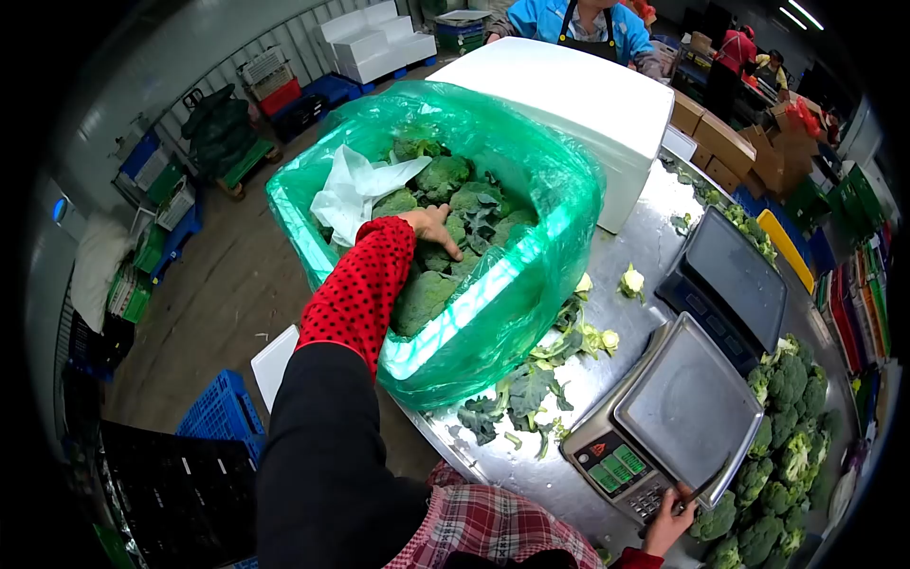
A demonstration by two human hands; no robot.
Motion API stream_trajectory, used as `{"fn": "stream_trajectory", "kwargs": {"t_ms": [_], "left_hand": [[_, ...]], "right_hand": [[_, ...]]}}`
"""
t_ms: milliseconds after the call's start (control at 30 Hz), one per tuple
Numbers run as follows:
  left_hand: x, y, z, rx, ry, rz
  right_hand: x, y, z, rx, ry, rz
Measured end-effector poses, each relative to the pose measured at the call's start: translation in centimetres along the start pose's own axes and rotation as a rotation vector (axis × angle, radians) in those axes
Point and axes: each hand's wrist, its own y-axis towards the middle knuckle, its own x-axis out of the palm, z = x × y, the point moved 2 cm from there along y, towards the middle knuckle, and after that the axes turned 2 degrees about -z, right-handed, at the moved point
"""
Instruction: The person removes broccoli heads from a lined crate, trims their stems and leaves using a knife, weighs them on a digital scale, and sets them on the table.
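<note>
My left hand (435,229) reaches into a foam box (417,353) lined with a green plastic bag (559,190). Its fingers are spread and rest on the broccoli heads (424,302) that fill the box. A crumpled white sheet (355,190) lies over part of the broccoli at the left. My right hand (671,523) is low at the right, beside the keypad of a weighing scale (687,398). Its fingers are closed on a thin, dark tool, apparently a knife (709,486), partly hidden by the hand.
A second scale (735,275) stands behind the first on the metal table (626,251). Broccoli (782,455) is piled at the right; leaf trimmings (531,394) lie near the bag. A white foam box (569,85) stands behind. Across it is a person in blue (536,19).
</note>
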Motion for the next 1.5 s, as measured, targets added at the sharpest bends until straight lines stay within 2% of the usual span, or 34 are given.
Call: {"fn": "stream_trajectory", "kwargs": {"t_ms": [33, 100, 167, 233, 267, 300, 367, 400, 433, 500, 533, 600, 700, 733, 833, 900, 933, 1000, 1100, 1167, 1300, 1433, 1500], "left_hand": [[0.1, 0.2, -0.2, 0.004, 0.005, 0.01], [0.2, 0.3, -0.6, 0.066, -0.028, 0.081], [-1.3, -1.9, 1.2, 0.045, -0.042, 0.068], [-1.7, -3.1, 2.4, -0.063, 0.076, 0.212], [-2.1, -2.5, 1.8, 0.01, -0.003, 0.306], [-2.3, 1.3, -0.9, 0.122, -0.399, 0.638], [-7.1, -3.8, 1.5, 0.121, -0.481, 0.75], [-5.6, -2.7, 0.2, 0.12, -0.504, 0.663], [-3.2, -0.7, -1.2, 0.143, -0.439, 0.466], [0.6, -0.2, -1.1, 0.179, 0.081, 0.214], [0.5, -0.1, -0.6, 0.178, 0.081, 0.212], [0.2, -0.2, 0.3, 0.081, 0.031, 0.071], [0.2, 0.4, -0.3, 0.143, -0.086, 0.039], [0.4, 0.3, -0.6, 0.156, -0.112, 0.086], [-0.1, -1.0, 0.7, 0.088, -0.128, 0.14], [-0.6, -2.9, 2.3, 0.045, -0.093, 0.156], [-0.7, -3.4, 2.2, 0.038, -0.065, 0.225], [0.2, -1.4, 0.3, 0.123, -0.032, 0.413], [-1.1, -1.3, 1.1, 0.095, -0.044, 0.321], [-1.7, -2.2, 0.9, 0.047, -0.167, 0.294], [1.2, 1.9, -2.8, 0.093, -0.18, 0.228], [2.0, 1.8, -3.1, 0.133, -0.064, 0.257], [1.4, 1.0, -2.5, 0.132, -0.22, 0.238]], "right_hand": [[0.4, -0.3, -0.2, 0.02, -0.063, -0.054], [1.9, -1.2, -1.5, 0.056, -0.001, -0.11], [2.7, -1.3, -2.6, 0.078, 0.005, -0.134], [2.7, -1.5, -3.4, 0.017, 0.01, -0.14], [2.6, -1.4, -2.8, -0.004, 0.003, -0.116], [2.1, -1.0, -2.7, 0.008, 0.004, -0.107], [1.3, -1.3, -2.7, 0.088, 0.003, -0.087], [1.4, -1.3, -2.3, 0.119, 0.083, -0.069], [1.3, -1.3, -2.0, 0.127, 0.088, -0.074], [1.7, -1.3, -1.9, 0.179, 0.078, -0.089], [2.1, -1.5, -2.6, 0.122, 0.063, -0.097], [3.0, -1.8, -3.1, 0.076, 0.031, -0.136], [4.1, -1.5, -3.0, 0.016, 0.008, -0.202], [4.7, -1.6, -3.4, 0.042, 0.064, -0.244], [5.8, -1.8, -3.9, 0.046, 0.122, -0.299], [6.1, -1.8, -5.0, 0.19, 0.174, -0.351], [6.2, -1.6, -5.3, 0.063, 0.122, -0.337], [5.9, -1.7, -4.9, 0.06, 0.146, -0.319], [4.5, -1.3, -4.4, 0.137, 0.137, -0.292], [4.0, -1.2, -4.5, 0.167, 0.189, -0.247], [4.3, -1.0, -3.8, 0.153, 0.194, -0.21], [5.8, -1.8, -3.5, 0.19, 0.228, -0.266], [6.5, -2.2, -3.9, 0.169, 0.205, -0.341]]}}
